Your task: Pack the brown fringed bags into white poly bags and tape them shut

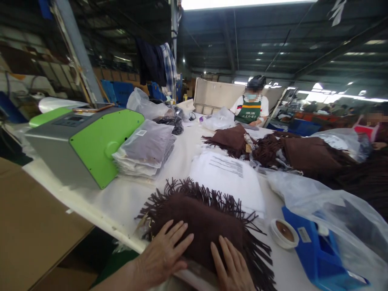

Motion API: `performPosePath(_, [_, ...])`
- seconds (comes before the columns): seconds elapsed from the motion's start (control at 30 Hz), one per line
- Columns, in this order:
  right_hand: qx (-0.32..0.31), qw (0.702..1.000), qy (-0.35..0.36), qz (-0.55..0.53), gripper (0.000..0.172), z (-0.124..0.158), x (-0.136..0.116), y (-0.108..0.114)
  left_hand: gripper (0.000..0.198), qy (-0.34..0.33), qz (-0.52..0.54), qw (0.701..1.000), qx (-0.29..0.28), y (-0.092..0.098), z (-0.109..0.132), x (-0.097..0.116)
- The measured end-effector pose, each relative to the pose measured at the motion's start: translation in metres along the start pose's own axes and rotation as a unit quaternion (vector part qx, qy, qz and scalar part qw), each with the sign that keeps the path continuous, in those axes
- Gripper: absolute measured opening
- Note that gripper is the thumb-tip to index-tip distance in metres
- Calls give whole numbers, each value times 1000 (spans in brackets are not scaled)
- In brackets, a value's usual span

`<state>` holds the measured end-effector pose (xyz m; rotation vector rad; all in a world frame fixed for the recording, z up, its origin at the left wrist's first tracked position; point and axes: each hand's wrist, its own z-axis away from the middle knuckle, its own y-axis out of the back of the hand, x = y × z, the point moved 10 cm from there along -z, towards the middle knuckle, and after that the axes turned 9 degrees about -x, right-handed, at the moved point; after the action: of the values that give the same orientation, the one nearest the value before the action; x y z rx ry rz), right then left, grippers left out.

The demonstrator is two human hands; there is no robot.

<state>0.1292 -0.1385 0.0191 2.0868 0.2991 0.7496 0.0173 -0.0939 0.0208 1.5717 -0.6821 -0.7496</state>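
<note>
Standing here I see the left hand [160, 252] and right hand [233, 270] flat on a fringed brown piece [201, 214], fingers loosely spread, green machine [97, 141] at its ten o'clock.

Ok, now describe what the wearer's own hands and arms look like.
The left hand is bare, with no glove, ring or bracelet visible, and the visible part of the left forearm shows no sleeve. The right hand is also bare and ringless; its wrist and any sleeve are out of frame.
</note>
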Motion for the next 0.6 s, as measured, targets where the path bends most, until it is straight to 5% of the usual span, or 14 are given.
performPosePath(0.17, [-27, 998, 5, -48, 46, -46, 46, 32, 56, 58, 16, 998, 36, 40, -29, -19])
performPosePath(0.23, [-135, 982, 3, -132, 46, -70, 75, 42, 45, 111, 32, 993, 24, 63, -41, -39])
performPosePath(0.37, [-322, 916, -60, -230, 21, -92, 132, 61, 25, 196, 22, 976, -97, 101, -53, -86])
performPosePath(0.6, [-385, 899, -93, -189, 17, -105, 175, 68, 22, 107, 15, 979, -176, 159, -87, -107])
